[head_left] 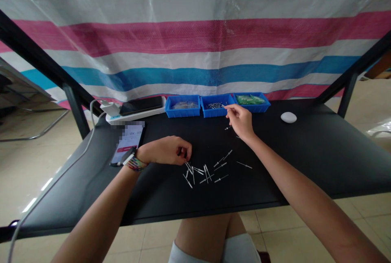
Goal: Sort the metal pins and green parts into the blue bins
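Observation:
On the black table lies a loose group of silver blind rivets (206, 173), with several more spread to its right. My left hand (168, 150) is closed, its fingertips pinched at the pile's upper left end around what looks like a blind rivet. Beyond it, my right hand (240, 120) reaches the front right corner of the middle blue bin (214, 113), which holds more rivets. Thumb and forefinger there are pinched together on a rivet at the bin's rim. Another rivet (227, 128) lies just below this hand.
A blue bin (183, 113) with clear packets stands left, another (259, 108) with green packets right. A white power strip (137, 115) carries a dark phone (142, 105). A lit phone (128, 142) lies by my left wrist, a white oval object (288, 117) at right.

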The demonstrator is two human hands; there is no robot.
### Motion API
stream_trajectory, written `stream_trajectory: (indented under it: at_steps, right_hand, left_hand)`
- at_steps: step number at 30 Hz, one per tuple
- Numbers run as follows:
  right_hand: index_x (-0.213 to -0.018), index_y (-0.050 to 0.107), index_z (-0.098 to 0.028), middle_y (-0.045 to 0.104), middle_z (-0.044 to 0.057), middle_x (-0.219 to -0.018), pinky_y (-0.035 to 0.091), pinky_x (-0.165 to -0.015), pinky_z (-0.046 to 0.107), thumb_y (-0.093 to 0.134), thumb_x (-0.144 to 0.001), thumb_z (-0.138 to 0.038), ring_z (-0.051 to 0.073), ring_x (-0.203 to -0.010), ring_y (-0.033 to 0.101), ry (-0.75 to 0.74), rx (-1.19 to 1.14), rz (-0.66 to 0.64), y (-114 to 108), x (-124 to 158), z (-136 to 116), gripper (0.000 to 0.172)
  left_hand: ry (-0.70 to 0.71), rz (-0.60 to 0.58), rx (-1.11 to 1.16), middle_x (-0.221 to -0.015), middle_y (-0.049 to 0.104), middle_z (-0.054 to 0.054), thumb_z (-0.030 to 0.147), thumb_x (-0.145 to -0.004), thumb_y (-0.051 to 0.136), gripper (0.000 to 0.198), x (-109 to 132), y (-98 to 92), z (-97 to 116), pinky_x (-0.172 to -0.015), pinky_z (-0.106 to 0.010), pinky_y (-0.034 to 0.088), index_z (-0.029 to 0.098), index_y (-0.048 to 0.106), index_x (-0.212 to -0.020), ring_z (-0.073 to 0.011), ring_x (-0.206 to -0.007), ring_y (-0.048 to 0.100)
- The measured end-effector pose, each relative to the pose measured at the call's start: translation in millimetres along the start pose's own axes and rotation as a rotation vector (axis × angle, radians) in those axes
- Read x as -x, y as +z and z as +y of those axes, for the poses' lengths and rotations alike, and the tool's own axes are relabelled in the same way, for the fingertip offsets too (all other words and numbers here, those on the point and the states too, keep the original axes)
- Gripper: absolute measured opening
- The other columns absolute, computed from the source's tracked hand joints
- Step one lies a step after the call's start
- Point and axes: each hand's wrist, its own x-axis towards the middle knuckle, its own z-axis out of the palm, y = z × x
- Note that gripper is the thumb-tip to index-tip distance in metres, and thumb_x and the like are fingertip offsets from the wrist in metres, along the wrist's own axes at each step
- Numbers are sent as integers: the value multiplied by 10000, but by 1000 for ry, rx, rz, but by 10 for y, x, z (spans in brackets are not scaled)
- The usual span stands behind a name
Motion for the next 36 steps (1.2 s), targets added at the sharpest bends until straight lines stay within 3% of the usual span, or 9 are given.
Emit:
stream_trajectory:
  at_steps: [3, 6, 9, 12, 20, 26, 31, 33, 36]
  right_hand:
    - [-915, 756, -180, 692, 28, -755, 439, -533, 271, 621, -903, -335, 158, -568, 598, 30, 2, -133, -158, -82, -9, 206]
    - [-860, 774, -188, 686, 22, -797, 435, -586, 272, 697, -804, -246, 145, -620, 564, -52, 140, -434, -391, -140, -15, 111]
    - [-835, 803, -209, 680, 25, -859, 442, -627, 274, 732, -723, -157, 143, -670, 553, -104, 300, -667, -567, -137, -6, 143]
    - [-826, 798, -215, 668, 22, -856, 476, -667, 273, 713, -699, -94, 160, -732, 598, -65, 345, -784, -602, -101, 26, 195]
    - [-846, 741, -191, 656, 27, -896, 516, -714, 290, 634, -715, -21, 161, -751, 638, -123, 293, -635, -476, -77, 101, 239]
    - [-919, 702, -201, 672, 29, -871, 499, -713, 290, 668, -747, -30, 176, -764, 649, -108, 460, -584, -566, -72, 185, 245]
    - [-939, 684, -215, 685, 14, -831, 493, -693, 295, 621, -798, -43, 182, -738, 656, -139, 395, -581, -518, -37, 76, 231]
    - [-955, 683, -215, 688, 27, -869, 511, -727, 312, 625, -830, -81, 192, -767, 656, -248, 324, -469, -434, -68, -9, 192]
    - [-1009, 696, -212, 698, 54, -915, 534, -758, 341, 616, -899, -146, 197, -749, 633, -333, 278, -186, -282, -201, -92, 151]
  left_hand:
    - [-21, 8, 3, -738, 714, 32, 165, -746, 652, 173, -2, 10, -9, -620, -226, 419, 244, 782, -829, -145, -675, 656]
    - [-36, 10, -12, -747, 727, 30, 165, -740, 656, 170, -3, 18, -21, -620, -233, 421, 241, 782, -825, -151, -675, 663]
    - [-45, 7, -41, -755, 731, 27, 174, -746, 661, 159, -6, 27, -38, -623, -238, 426, 240, 779, -831, -156, -684, 670]
    - [-58, 15, -36, -760, 729, 27, 190, -741, 681, 150, -9, 36, -58, -615, -238, 425, 244, 778, -842, -156, -683, 668]
    - [-81, 47, 32, -736, 696, 21, 226, -728, 678, 104, -14, 32, -68, -587, -236, 422, 219, 741, -810, -152, -649, 621]
    - [-22, 80, 114, -717, 668, 23, 225, -757, 664, 85, -32, 2, -76, -586, -228, 420, 195, 717, -816, -134, -628, 577]
    - [94, 351, 164, -790, 708, -1, 251, -832, 686, 93, -123, 34, -65, -615, -221, 453, 180, 715, -884, -127, -659, 600]
    - [132, 452, 178, -837, 731, -18, 251, -856, 690, 87, -155, 51, -43, -654, -227, 481, 177, 719, -891, -135, -705, 633]
    - [154, 535, 217, -858, 737, -29, 266, -876, 710, 96, -180, 71, -25, -675, -238, 500, 173, 718, -901, -143, -735, 656]
